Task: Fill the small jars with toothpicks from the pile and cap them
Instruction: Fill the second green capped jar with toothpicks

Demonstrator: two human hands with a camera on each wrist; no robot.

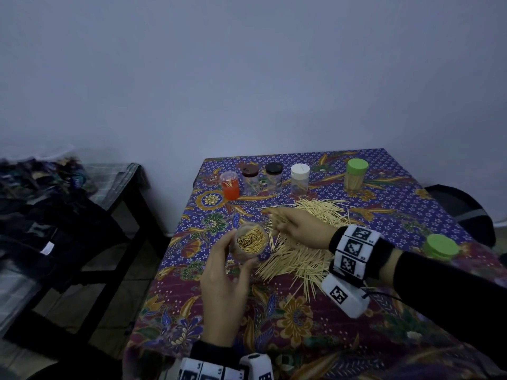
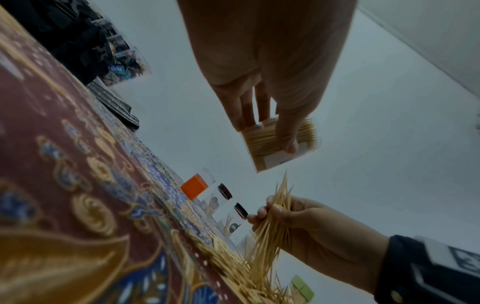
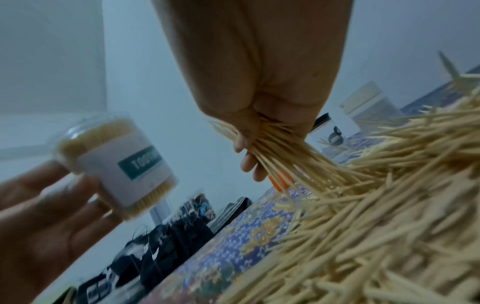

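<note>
We could not see our left forearm in the head view, where it was cut off at the bottom edge with only a wrist band showing, and the far side of the open jar (image 1: 248, 244) lay behind our own fingers. Our left hand (image 1: 223, 294) grasped that clear jar, lifted off the worktop (image 1: 315, 338) and already packed with toothpicks, its mouth uncapped; the label on it read only partly in the right wrist view. Our right hand (image 1: 297, 227) was clenched round a bundle of toothpicks (image 2: 275, 222), just beside the jar mouth and above the loose pile (image 1: 310, 253), which spread across the middle of the patterned cloth. At the back stood a row of small jars, an orange one (image 1: 230, 185), two with dark caps (image 1: 250, 179) (image 1: 274, 178) and one white-capped (image 1: 300, 178), their contents hard to make out, with a green-capped jar (image 1: 356, 174) well apart to their right. A loose green cap (image 1: 441, 246) lay near the right edge, partly behind our wrist band. The left edge of the worktop fell away close to our left hand; beyond it, a dark bench (image 1: 82, 215) heaped with clothes stood well apart
</note>
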